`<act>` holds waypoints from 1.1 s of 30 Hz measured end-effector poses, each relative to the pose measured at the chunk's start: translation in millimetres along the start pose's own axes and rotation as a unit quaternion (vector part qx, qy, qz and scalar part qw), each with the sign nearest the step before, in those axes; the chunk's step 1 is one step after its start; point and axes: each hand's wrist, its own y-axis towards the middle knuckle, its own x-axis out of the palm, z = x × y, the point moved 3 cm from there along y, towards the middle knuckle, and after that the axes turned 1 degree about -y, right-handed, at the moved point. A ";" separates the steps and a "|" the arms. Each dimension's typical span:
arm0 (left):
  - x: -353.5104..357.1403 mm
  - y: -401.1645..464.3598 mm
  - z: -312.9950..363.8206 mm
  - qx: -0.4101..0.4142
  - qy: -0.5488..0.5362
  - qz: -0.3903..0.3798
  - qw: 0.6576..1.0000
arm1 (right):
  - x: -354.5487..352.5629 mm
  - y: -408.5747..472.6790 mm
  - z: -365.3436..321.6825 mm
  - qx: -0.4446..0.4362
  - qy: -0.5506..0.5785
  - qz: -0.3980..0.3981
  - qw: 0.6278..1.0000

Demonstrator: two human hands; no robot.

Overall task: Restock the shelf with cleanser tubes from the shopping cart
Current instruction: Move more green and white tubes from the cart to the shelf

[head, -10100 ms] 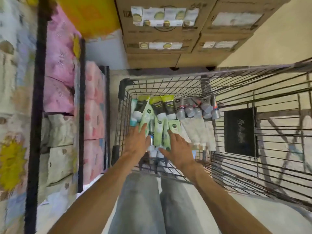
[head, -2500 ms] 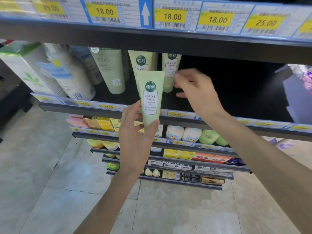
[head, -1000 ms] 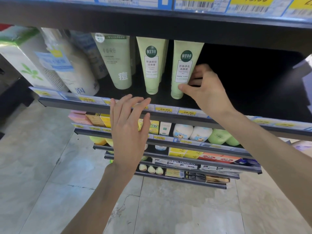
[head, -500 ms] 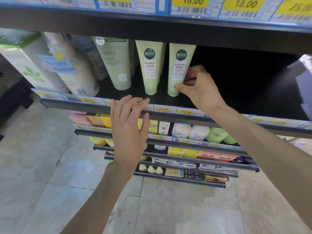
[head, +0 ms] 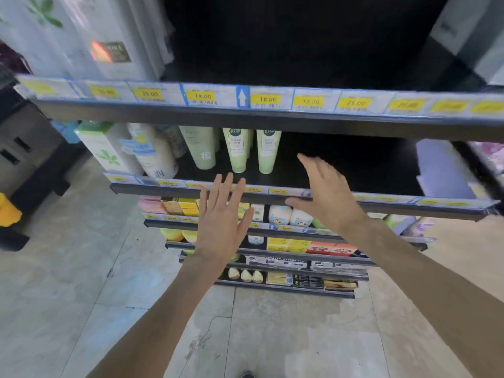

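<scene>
Both the left hand (head: 221, 222) and the right hand (head: 326, 195) hovered with fingers spread and empty before the shelf (head: 272, 193), where two green cleanser tubes (head: 252, 150) stood upright, so fetching another tube would probably serve best.

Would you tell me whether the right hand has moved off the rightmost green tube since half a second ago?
Yes: the right hand has let go and drawn right, away from the rightmost green tube.

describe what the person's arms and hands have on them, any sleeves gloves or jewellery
Both forearms are bare as far as the frame shows, with no sleeve edge in view. The left hand and right hand wear no gloves. No watch, bracelet or ring is visible on either wrist or on the fingers.
</scene>
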 end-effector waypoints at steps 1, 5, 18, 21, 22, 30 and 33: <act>-7.2 -3.7 7.8 0.008 0.007 -0.012 1.000 | -4.5 -9.9 2.1 -0.001 -0.026 -0.010 1.000; -33.6 -23.1 46.4 0.041 0.027 -0.051 0.997 | -25.9 -57.2 7.6 0.018 -0.094 -0.056 0.994; -56.4 -103.9 262.4 0.186 -0.018 -0.127 0.974 | -112.8 -270.5 109.3 0.199 -0.086 -0.003 0.976; -48.1 -125.6 328.0 0.218 -0.019 -0.146 0.965 | -127.7 -331.7 157.7 0.247 -0.085 0.009 0.965; -43.6 -132.4 350.9 0.226 -0.012 -0.154 0.962 | -133.0 -352.2 174.8 0.259 -0.081 0.003 0.962; -16.1 -192.0 547.8 0.305 -0.059 -0.158 0.937 | -190.5 -513.6 302.8 0.342 -0.074 0.010 0.937; -1.2 -212.3 616.7 0.344 -0.079 -0.174 0.919 | -209.3 -568.8 344.2 0.383 -0.081 0.018 0.920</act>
